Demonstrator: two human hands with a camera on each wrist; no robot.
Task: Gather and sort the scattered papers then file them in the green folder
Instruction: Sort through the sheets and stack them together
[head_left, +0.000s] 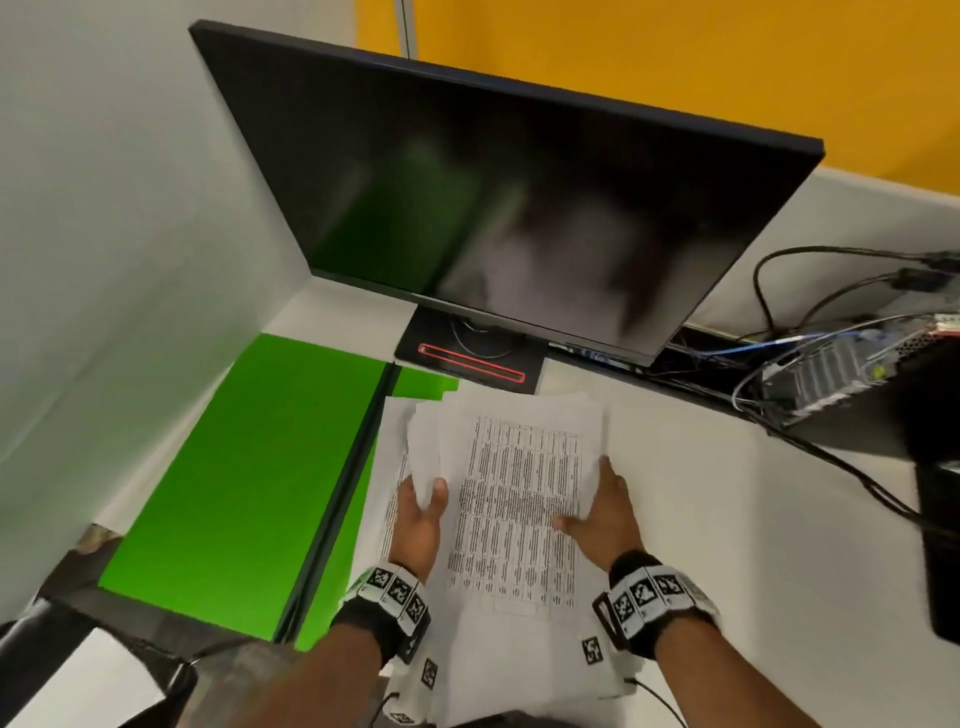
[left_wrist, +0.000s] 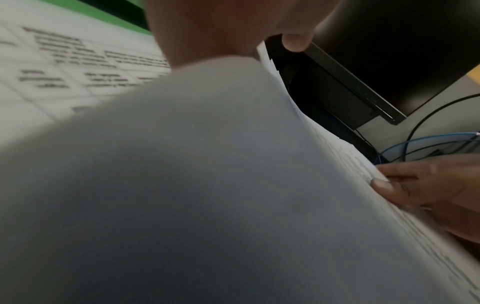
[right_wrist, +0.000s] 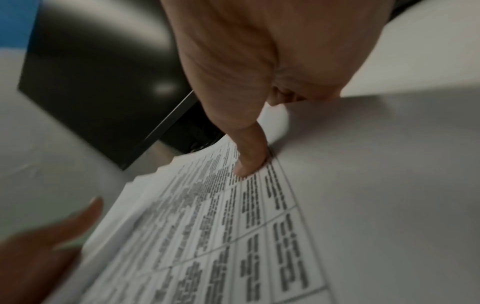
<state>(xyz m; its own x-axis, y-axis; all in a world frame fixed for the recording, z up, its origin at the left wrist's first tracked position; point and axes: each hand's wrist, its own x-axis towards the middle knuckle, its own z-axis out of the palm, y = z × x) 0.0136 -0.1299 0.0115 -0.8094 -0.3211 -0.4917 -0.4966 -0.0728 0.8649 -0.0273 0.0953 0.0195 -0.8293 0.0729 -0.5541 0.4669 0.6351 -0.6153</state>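
beside the green folder (head_left: 249, 467), left hand (head_left: 418, 514) and right hand (head_left: 605, 512) both gripping the papers (head_left: 519, 499)

folder (head_left: 249, 467) bright green | papers (head_left: 519, 509) white, black tables | monitor (head_left: 519, 208) black

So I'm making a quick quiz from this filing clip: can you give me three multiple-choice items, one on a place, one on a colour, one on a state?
1. Where does the folder lie relative to the stack of papers?
A. to its left
B. to its right
C. on top of it

2. What colour is the wall behind the monitor?
A. blue
B. yellow
C. red

3. What is the state of the monitor's screen?
A. showing a spreadsheet
B. cracked
C. dark

Answers:
1 A, the open folder lies on the desk left of the papers, which the left hand and right hand hold.
2 B, yellow shows above the monitor's top edge.
3 C, only dim reflections show on it.
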